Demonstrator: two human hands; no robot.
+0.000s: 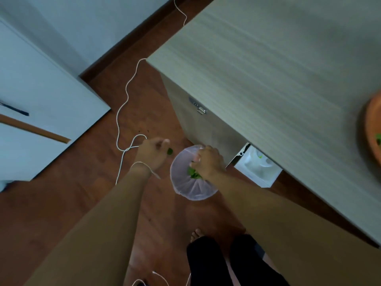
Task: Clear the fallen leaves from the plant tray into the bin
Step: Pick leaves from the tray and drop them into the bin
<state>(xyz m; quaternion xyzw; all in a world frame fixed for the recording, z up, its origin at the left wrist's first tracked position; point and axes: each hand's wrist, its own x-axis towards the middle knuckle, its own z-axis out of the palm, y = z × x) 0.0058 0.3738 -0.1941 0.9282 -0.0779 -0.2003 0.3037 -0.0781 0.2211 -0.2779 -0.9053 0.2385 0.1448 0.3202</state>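
Fingers (198,156) over bin (185,190), leaves (193,174) beneath

Both hands, left hand (152,153) and right hand (208,162), with leaves (193,174) over bin (185,188)

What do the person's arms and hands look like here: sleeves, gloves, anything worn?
Both forearms are bare: no sleeves or gloves in view. The left hand has a thin pale thread band tied round its wrist, loose end trailing. The right hand shows no ring, watch or band.
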